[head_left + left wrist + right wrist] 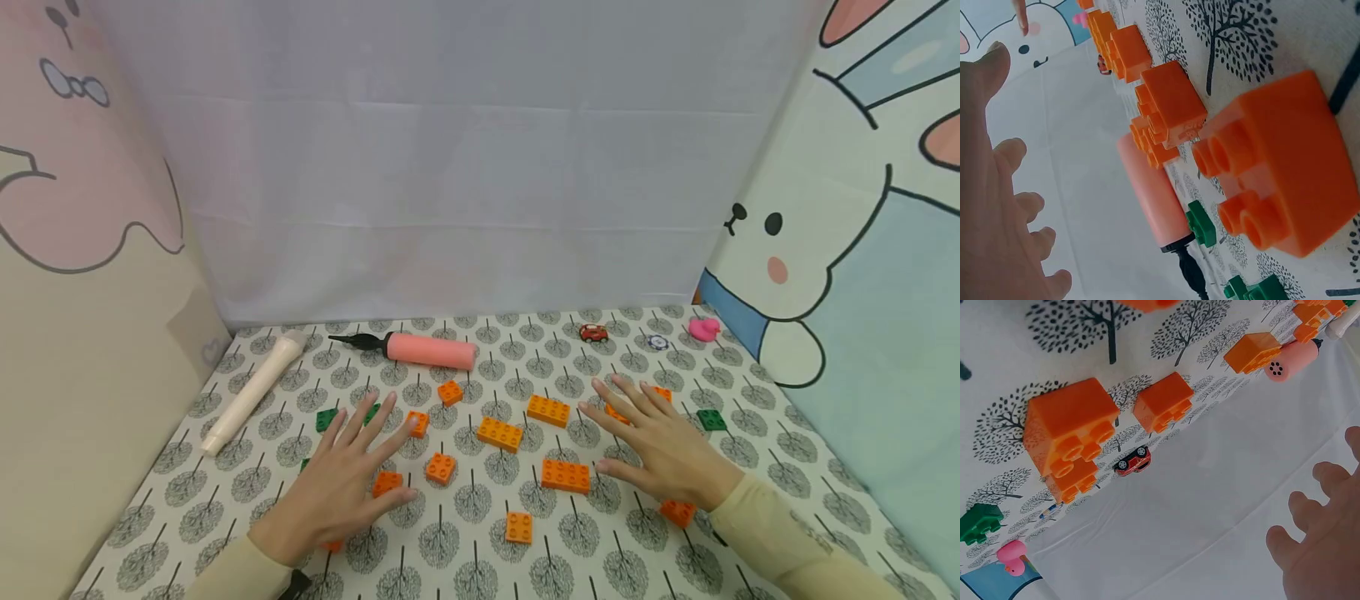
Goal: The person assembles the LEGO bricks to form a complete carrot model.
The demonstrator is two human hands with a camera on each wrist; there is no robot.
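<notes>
My left hand [341, 479] hovers palm down over the left of the table, fingers spread, holding nothing. Around it lie an orange building brick [387, 483], another orange brick [440, 468] and a green brick [326, 419]; the hand partly hides others. In the left wrist view a large orange brick [1297, 162] lies apart from the fingers. My right hand [667, 450], also spread and holding nothing, is above the right side. Near it are a long orange brick [566, 476] and an orange brick [678, 512] partly under the wrist. The right wrist view shows orange bricks [1072, 422] away from its fingertips.
At the back lie a pink hand pump [431, 351], a red toy car [593, 333], a small round chip [657, 342] and a pink toy duck [704, 329]. A whitish tube [255, 392] lies along the left edge. Cloth walls [465, 183] enclose the back and sides.
</notes>
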